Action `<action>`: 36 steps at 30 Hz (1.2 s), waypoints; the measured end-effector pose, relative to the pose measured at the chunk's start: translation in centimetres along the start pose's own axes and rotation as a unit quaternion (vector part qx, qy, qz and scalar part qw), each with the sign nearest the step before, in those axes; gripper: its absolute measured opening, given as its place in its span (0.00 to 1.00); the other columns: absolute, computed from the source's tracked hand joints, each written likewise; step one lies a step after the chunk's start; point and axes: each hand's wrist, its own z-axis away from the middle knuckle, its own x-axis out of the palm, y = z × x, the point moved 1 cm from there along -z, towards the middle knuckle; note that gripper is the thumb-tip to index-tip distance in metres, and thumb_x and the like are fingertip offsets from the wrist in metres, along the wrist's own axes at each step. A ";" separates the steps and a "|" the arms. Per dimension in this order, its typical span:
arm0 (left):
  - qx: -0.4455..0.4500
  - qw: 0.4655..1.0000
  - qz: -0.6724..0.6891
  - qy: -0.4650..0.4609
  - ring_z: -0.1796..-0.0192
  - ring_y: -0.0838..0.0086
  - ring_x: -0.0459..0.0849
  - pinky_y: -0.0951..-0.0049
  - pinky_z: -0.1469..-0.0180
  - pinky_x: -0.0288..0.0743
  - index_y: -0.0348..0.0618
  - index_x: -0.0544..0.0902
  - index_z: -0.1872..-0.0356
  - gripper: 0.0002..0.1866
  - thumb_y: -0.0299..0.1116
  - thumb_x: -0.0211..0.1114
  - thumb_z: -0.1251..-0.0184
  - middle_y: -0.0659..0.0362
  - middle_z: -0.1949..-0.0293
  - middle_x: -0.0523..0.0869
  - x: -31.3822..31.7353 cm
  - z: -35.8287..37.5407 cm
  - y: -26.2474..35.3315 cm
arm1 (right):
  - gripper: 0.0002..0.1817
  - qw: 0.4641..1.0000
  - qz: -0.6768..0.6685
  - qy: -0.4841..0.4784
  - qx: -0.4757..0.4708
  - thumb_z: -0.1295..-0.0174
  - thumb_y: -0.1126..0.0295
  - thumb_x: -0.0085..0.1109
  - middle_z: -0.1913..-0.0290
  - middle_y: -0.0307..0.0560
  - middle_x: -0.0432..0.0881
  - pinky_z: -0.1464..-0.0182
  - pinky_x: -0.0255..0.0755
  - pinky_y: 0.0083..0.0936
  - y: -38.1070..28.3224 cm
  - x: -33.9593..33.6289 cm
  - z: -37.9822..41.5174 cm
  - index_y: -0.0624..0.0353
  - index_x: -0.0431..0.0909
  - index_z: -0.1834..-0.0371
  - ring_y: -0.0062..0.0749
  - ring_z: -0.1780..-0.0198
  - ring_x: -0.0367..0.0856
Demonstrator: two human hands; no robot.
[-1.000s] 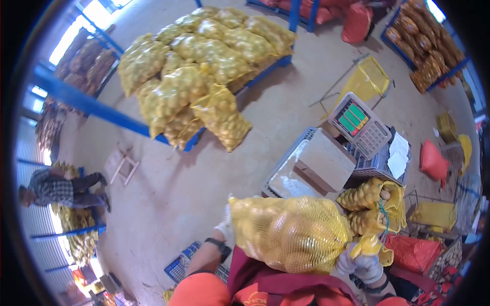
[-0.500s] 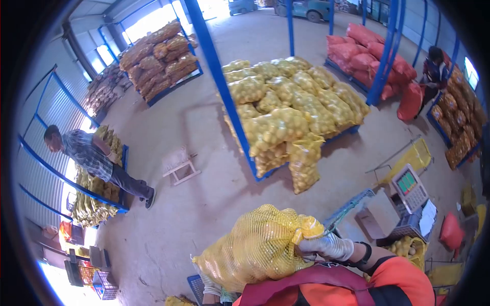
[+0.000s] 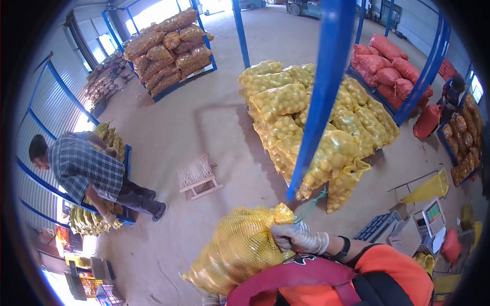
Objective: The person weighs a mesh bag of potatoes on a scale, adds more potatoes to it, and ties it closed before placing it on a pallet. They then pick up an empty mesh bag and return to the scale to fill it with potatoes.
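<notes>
A full yellow mesh sack [image 3: 232, 247] of round produce is held up close in front of my body, tilted with its tied neck at the upper right. My right hand [image 3: 296, 236], in a whitish glove, is closed around the sack just below that neck. Under the sack's lower end is my gloved left hand [image 3: 209, 297], bearing it from below; its fingers are mostly hidden by the sack. A green cord [image 3: 311, 205] shows just beyond the neck.
Ahead, a blue post [image 3: 321, 97] rises before a pallet stack of yellow sacks [image 3: 280, 99], with one sack [image 3: 344, 186] standing against it. A low stool [image 3: 198, 176] stands left of that. A person [image 3: 94, 168] bends over sacks at left. A scale display [image 3: 433, 214] is at right.
My view has turned left and come nearer the stacked yellow sacks. The held sack stays in my hands, its neck now further left. The person at left has bent and reached down.
</notes>
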 end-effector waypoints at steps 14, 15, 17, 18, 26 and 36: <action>-0.067 0.991 -0.097 -0.059 0.41 0.60 0.69 0.59 0.40 0.65 0.46 0.64 0.39 0.42 0.71 0.36 0.42 0.53 0.41 0.69 24.5 -30.5 10.9 | 0.14 0.988 -0.020 0.092 -0.123 0.38 0.60 0.53 0.86 0.28 0.61 0.85 0.50 0.15 -23.8 -3.5 -29.9 0.49 0.67 0.80 0.13 0.86 0.56; -0.074 0.989 -0.111 -0.071 0.40 0.60 0.69 0.59 0.39 0.65 0.46 0.64 0.39 0.42 0.71 0.36 0.42 0.53 0.40 0.69 26.5 -33.1 11.3 | 0.14 0.985 -0.032 0.105 -0.135 0.38 0.60 0.53 0.86 0.28 0.61 0.85 0.50 0.15 -25.2 -5.0 -31.1 0.49 0.67 0.80 0.13 0.86 0.56; -0.093 0.979 -0.152 -0.102 0.40 0.60 0.68 0.58 0.39 0.65 0.46 0.64 0.39 0.42 0.71 0.36 0.43 0.53 0.40 0.68 30.6 -38.3 11.6 | 0.11 0.973 -0.070 0.122 -0.180 0.38 0.63 0.52 0.84 0.29 0.61 0.85 0.49 0.14 -26.8 -7.8 -33.0 0.49 0.67 0.78 0.12 0.85 0.55; -0.112 0.974 -0.160 -0.118 0.40 0.60 0.68 0.58 0.39 0.65 0.46 0.64 0.39 0.43 0.72 0.36 0.43 0.53 0.40 0.68 32.4 -40.7 11.4 | 0.12 0.955 -0.088 0.193 -0.207 0.38 0.62 0.52 0.84 0.28 0.60 0.85 0.47 0.14 -28.0 -8.8 -33.7 0.47 0.66 0.80 0.12 0.85 0.54; -0.245 0.895 -0.270 -0.258 0.38 0.60 0.66 0.58 0.38 0.64 0.48 0.62 0.37 0.47 0.76 0.35 0.47 0.54 0.37 0.65 49.9 -51.9 0.6 | 0.14 0.832 -0.127 0.433 -0.324 0.41 0.60 0.55 0.87 0.26 0.62 0.87 0.48 0.14 -38.1 -21.4 -30.7 0.46 0.67 0.83 0.11 0.88 0.55; -0.397 0.758 -0.493 -0.160 0.52 0.64 0.73 0.60 0.53 0.71 0.50 0.69 0.45 0.40 0.73 0.36 0.44 0.57 0.50 0.74 57.2 -58.9 -29.2 | 0.23 0.640 0.293 0.707 -0.061 0.47 0.51 0.57 0.68 0.47 0.75 0.58 0.69 0.32 -39.2 -62.0 -30.8 0.60 0.75 0.57 0.35 0.64 0.75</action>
